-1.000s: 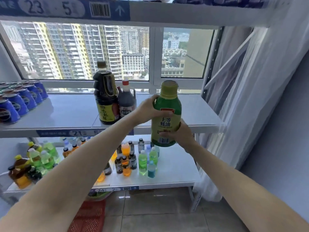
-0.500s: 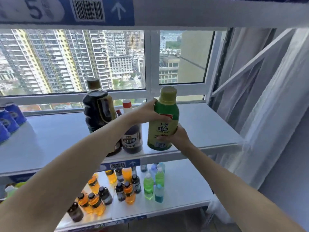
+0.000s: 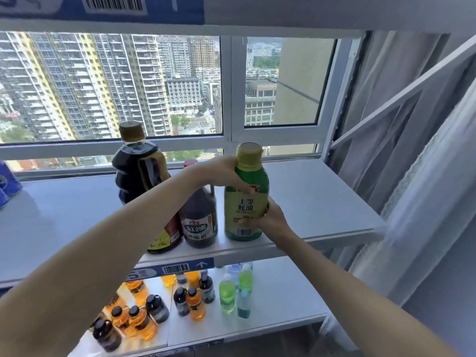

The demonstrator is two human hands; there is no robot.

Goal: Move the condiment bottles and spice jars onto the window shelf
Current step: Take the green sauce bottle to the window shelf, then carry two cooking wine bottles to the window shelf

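Both forearms are showing bare, with no sleeves reaching them; the left hand and right hand are wearing no gloves.

glossy green bottle, seemingly plastic, matt shelf

Both arms reach forward. The left hand curls around the bottle at its shoulder; the right hand grips low on it, fingers apparently wrapped across the label.

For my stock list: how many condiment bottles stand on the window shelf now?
3: tall dark bottle at left, red-capped vinegar bottle in middle, green bottle at right, held by both hands. The arm could hide others.
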